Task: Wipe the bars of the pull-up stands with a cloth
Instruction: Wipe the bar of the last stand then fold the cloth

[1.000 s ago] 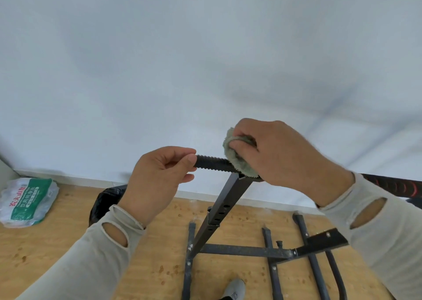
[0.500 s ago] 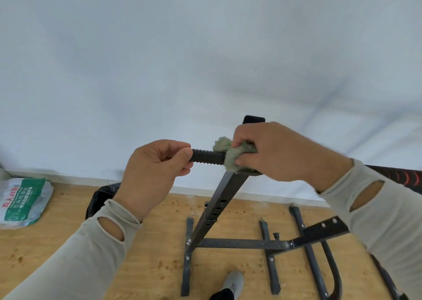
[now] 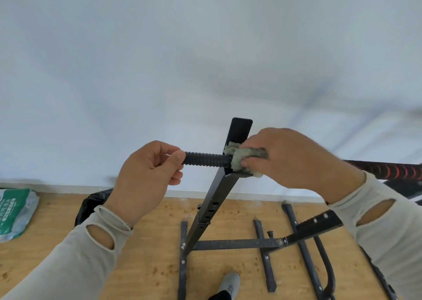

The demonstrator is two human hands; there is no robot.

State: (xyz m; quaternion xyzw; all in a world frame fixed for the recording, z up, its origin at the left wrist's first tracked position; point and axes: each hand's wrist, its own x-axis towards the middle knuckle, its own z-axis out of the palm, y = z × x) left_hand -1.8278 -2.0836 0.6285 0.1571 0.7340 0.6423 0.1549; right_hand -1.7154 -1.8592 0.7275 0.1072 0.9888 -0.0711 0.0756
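The cloth (image 3: 239, 159) is grey-green and fuzzy; the ribbed grip (image 3: 205, 159) and the upright post (image 3: 217, 199) are black. At three o'clock a second bar (image 3: 388, 169) is black with red spiral stripes. The floor (image 3: 148, 254) is pale speckled wood, the wall (image 3: 205, 59) plain white. At nine o'clock lies a green-and-white printed bag (image 3: 16, 210).

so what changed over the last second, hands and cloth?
The right hand slid the cloth right along the bar, off the ribbed grip to the joint at the upright, whose top now shows. The left hand kept its grip on the bar's left end; the right still grips the cloth.
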